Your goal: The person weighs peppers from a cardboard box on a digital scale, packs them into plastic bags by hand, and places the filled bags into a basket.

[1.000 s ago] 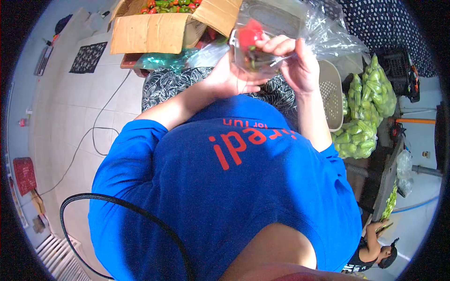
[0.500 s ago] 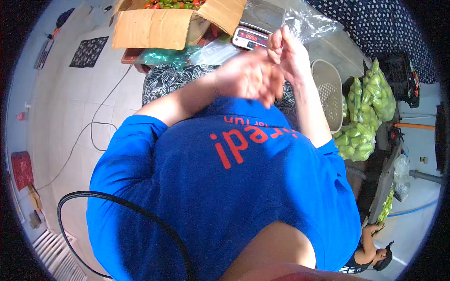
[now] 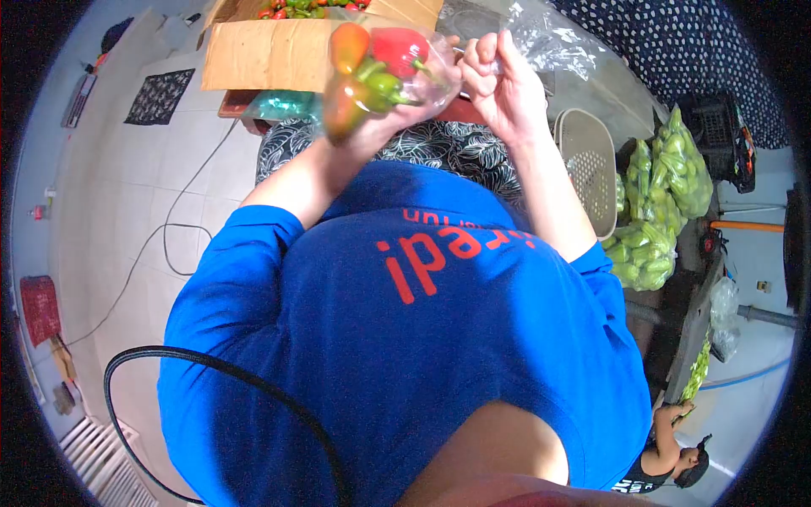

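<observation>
A clear plastic bag of bell peppers (image 3: pixel 369 76), red, orange and green, is held up in front of the carton. My left hand (image 3: pixel 427 89) is partly behind the bag and closes around its upper end, its fingers partly hidden by the plastic. My right hand (image 3: pixel 500 84) is closed in a pinch beside it, at what looks like the gathered neck of the bag. The two hands nearly touch. Beyond them stands an open cardboard box (image 3: pixel 266 55) with red and green peppers (image 3: pixel 308 8) inside.
Clear plastic bags (image 3: pixel 553 42) lie ahead to the right. A beige perforated basket (image 3: pixel 587 169) stands beside my right forearm, with bags of green vegetables (image 3: pixel 646 253) past it. Green plastic (image 3: pixel 287 106) lies below the box. Another person (image 3: pixel 667 456) works at lower right.
The bag of peppers has swung up into view on the left, in front of the box. My left hand, blurred before, has moved up and forward. The digital scale is now mostly hidden.
</observation>
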`<state>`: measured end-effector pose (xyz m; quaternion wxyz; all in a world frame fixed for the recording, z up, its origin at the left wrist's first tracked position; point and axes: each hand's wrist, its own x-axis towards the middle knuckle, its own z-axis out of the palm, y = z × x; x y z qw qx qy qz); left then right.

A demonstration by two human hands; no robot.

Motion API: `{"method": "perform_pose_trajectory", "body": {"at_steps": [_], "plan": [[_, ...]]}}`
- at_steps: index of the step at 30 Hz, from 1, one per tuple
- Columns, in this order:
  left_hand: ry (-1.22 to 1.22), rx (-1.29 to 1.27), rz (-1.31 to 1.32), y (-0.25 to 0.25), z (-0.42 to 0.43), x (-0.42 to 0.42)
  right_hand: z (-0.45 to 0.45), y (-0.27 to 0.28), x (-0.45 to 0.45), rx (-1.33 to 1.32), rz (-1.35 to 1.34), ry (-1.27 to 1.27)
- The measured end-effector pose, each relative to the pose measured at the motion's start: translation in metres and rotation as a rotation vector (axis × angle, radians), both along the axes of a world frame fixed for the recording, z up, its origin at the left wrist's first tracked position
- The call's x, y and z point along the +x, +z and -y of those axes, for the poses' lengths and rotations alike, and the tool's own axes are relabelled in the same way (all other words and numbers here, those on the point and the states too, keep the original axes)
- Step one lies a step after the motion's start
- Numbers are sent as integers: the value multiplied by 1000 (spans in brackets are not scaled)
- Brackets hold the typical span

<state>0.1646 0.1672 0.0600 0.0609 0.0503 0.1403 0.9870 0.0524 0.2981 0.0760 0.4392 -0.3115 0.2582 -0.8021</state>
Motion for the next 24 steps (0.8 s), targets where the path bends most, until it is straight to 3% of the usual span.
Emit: {"method": "perform_pose_trajectory", "body": {"at_steps": [6,9,10,12,15,17,20,24], "plan": [[-74,-37,-99,-61,7,-61,0,-4,-4,146,107,-66],[7,-73,2,-71,-16,-54,0,-7,-1,232,-38,-28],[-4,55,-70,-78,-20,-51,0,-8,0,306,-140,-96],[188,-370,419,-73,-40,-39,3,-10,3,454,-348,-227],[118,-245,513,-86,-49,-43,6,-4,3,377,-350,-213],[148,-556,303,-108,-49,-38,12,5,15,287,-375,-162],[130,-598,-20,-168,-46,-68,15,24,41,153,-376,-24],[93,-221,142,-44,-19,-40,5,28,40,-10,-224,86]]}}
